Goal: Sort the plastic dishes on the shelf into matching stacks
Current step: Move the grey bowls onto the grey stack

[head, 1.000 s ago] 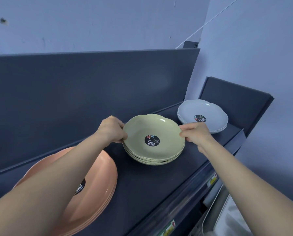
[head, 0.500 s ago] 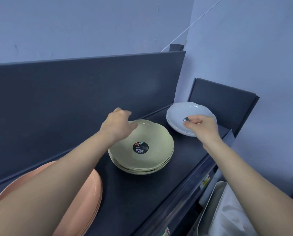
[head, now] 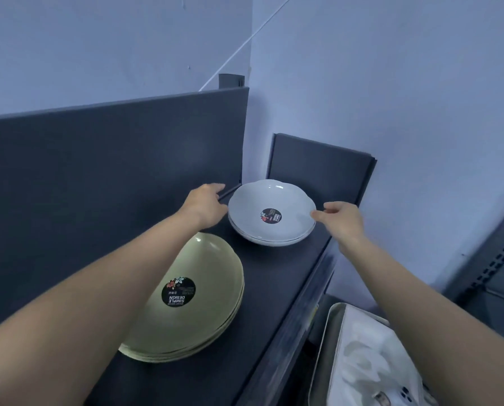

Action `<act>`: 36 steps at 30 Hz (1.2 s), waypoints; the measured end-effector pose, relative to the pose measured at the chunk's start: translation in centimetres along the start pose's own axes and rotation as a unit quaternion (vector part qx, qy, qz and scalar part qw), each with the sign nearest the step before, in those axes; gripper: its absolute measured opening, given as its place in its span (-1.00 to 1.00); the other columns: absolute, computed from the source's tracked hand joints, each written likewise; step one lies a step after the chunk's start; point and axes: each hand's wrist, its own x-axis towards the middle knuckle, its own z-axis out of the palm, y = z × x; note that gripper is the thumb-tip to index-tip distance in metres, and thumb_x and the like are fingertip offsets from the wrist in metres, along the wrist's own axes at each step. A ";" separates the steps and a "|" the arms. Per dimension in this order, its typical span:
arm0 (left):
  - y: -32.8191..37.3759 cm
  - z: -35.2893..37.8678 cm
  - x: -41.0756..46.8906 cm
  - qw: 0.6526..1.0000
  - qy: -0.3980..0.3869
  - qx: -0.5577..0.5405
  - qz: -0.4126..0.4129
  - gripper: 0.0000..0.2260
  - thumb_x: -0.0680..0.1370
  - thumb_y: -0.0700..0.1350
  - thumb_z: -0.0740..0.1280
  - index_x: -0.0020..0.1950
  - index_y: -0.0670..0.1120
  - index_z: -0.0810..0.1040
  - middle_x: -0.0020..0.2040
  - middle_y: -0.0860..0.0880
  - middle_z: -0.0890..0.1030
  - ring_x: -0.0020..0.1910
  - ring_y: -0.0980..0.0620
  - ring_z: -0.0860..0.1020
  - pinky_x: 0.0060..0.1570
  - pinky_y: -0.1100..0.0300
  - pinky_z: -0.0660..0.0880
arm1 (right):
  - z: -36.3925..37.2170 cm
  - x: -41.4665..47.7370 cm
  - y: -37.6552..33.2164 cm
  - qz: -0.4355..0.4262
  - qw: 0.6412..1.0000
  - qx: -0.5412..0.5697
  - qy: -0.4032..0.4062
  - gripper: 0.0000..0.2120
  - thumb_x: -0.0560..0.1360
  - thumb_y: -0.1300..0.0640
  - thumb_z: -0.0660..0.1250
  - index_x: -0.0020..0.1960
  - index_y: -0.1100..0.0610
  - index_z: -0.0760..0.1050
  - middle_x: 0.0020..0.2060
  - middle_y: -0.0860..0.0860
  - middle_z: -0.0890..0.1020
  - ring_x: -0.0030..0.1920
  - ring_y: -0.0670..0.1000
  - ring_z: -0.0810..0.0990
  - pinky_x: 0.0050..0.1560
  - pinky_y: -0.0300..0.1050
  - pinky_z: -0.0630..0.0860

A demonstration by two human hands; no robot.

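Note:
A stack of white scalloped dishes (head: 274, 200) with a black label sits at the far right end of the dark shelf (head: 277, 276). My left hand (head: 205, 205) is at the stack's left rim, fingers stretched out beside it. My right hand (head: 340, 219) pinches the right rim of the top white dish with thumb and fingers. A stack of pale green dishes (head: 204, 268) with the same label lies nearer on the shelf, partly hidden under my left forearm.
A dark back panel (head: 113, 171) runs behind the shelf, and an end panel (head: 321, 165) closes it off just past the white stack. Below the shelf's front edge at lower right stands a metal tray (head: 329, 332) holding white plastic-wrapped goods (head: 370, 361).
Both hands left the green stack and moved right to the white stack, one on each side of it. The view swung right, so the orange dishes are out of sight.

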 end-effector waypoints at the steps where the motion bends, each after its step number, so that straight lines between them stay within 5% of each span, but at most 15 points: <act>1: 0.0 0.3 0.7 1.000 -0.007 -0.002 -0.001 -0.48 0.56 -0.17 0.29 0.51 -0.06 0.26 0.42 -0.11 0.42 0.35 -0.09 0.43 0.34 0.09 0.39 | 0.1 0.5 0.1 0.007 1.000 0.003 -0.004 -0.49 0.41 0.14 0.47 0.31 0.25 0.48 0.20 0.10 0.57 0.24 0.10 0.53 0.32 -0.03 0.42; 5: 0.0 1.6 4.0 1.000 -0.023 -0.013 -0.009 -0.49 0.55 -0.10 0.30 0.50 -0.05 0.29 0.41 -0.10 0.41 0.32 -0.13 0.44 0.28 -0.01 0.46 | 0.7 2.4 0.8 0.028 0.999 0.036 -0.023 -0.47 0.40 0.13 0.49 0.32 0.25 0.48 0.05 0.04 0.56 0.17 0.08 0.56 0.30 0.04 0.47; 9: 0.0 2.9 6.4 0.999 -0.045 -0.006 0.002 -0.68 0.54 -0.13 0.31 0.29 -0.01 0.50 0.15 -0.10 0.58 0.15 -0.14 0.54 0.17 0.05 0.51 | 1.5 4.1 1.6 0.036 0.998 0.054 -0.027 -0.60 0.39 0.16 0.49 0.21 0.21 0.56 -0.07 0.00 0.59 0.08 0.05 0.59 0.26 0.03 0.50; 12: -0.4 3.1 7.7 0.996 -0.046 0.069 0.027 -0.95 0.50 -0.16 0.33 -0.12 -0.10 0.58 -0.19 -0.05 0.56 -0.15 -0.07 0.50 -0.19 0.18 0.43 | 2.1 4.6 2.1 0.020 0.998 0.041 -0.038 -0.89 0.38 0.24 0.47 -0.13 0.07 0.66 -0.18 0.00 0.65 -0.09 0.03 0.61 0.17 0.05 0.56; 14: -0.8 3.5 8.2 0.992 -0.054 0.109 0.035 -0.87 0.47 -0.19 0.36 -0.27 -0.03 0.52 -0.28 -0.01 0.48 -0.23 -0.03 0.43 -0.31 0.22 0.34 | 2.3 5.1 2.4 0.016 0.999 0.035 -0.034 -0.80 0.36 0.30 0.45 -0.23 -0.01 0.64 -0.17 -0.01 0.68 -0.04 0.06 0.65 0.14 0.04 0.58; 19: -1.4 4.4 9.2 0.988 -0.033 0.146 0.039 -0.81 0.40 -0.30 0.26 -0.10 -0.09 0.61 -0.05 -0.09 0.52 -0.19 -0.09 0.50 -0.38 0.21 0.34 | 2.4 5.6 2.1 0.024 0.999 0.015 -0.015 -0.69 0.32 0.41 0.37 -0.30 -0.01 0.62 -0.17 0.00 0.69 -0.13 0.02 0.62 0.07 -0.01 0.61; 21: -1.5 4.4 9.7 0.988 -0.053 0.141 0.024 -0.72 0.38 -0.33 0.22 -0.05 -0.11 0.64 -0.02 -0.10 0.56 -0.18 -0.11 0.56 -0.39 0.15 0.49 | 2.4 5.8 1.8 0.016 1.000 -0.020 -0.005 -0.75 0.32 0.41 0.32 -0.30 0.11 0.66 -0.25 0.07 0.68 -0.24 0.02 0.53 -0.06 -0.03 0.61; 24: -1.5 4.4 10.2 0.988 -0.063 0.140 0.005 -0.67 0.34 -0.35 0.17 -0.04 -0.14 0.62 -0.01 -0.13 0.60 -0.07 -0.16 0.63 -0.17 -0.01 0.66 | 2.5 5.7 1.2 -0.017 0.995 -0.101 0.005 -0.82 0.31 0.37 0.23 -0.21 0.39 0.59 -0.36 0.27 0.42 -0.30 0.01 0.29 -0.29 -0.14 0.29; 28: -0.8 4.4 10.0 0.983 -0.080 0.164 0.004 -0.84 0.35 -0.35 0.13 -0.25 -0.15 0.45 0.13 -0.25 0.54 -0.04 -0.22 0.58 -0.30 0.09 0.55 | 2.5 5.3 0.4 -0.038 0.990 -0.134 0.012 -0.86 0.28 0.34 0.17 -0.41 0.17 0.35 -0.41 0.12 0.26 -0.29 0.03 0.17 -0.33 -0.16 0.14; 30: -0.6 4.2 10.0 0.981 -0.084 0.173 0.005 -0.83 0.40 -0.34 0.11 -0.28 -0.10 0.38 0.19 -0.27 0.51 0.11 -0.27 0.54 -0.12 0.01 0.54 | 2.3 5.3 0.5 -0.028 0.991 -0.129 0.013 -0.87 0.26 0.33 0.17 -0.42 0.17 0.40 -0.41 0.13 0.29 -0.31 0.02 0.20 -0.31 -0.17 0.19; 36: -1.5 4.8 10.6 0.979 -0.085 0.183 -0.003 -0.65 0.43 -0.31 0.11 0.10 -0.09 0.56 0.23 -0.16 0.42 0.11 -0.18 0.50 -0.10 0.10 0.44 | 2.7 5.4 1.8 -0.004 0.994 -0.110 0.013 -0.76 0.28 0.31 0.17 -0.18 0.44 0.53 -0.33 0.34 0.38 -0.30 0.00 0.26 -0.25 -0.14 0.22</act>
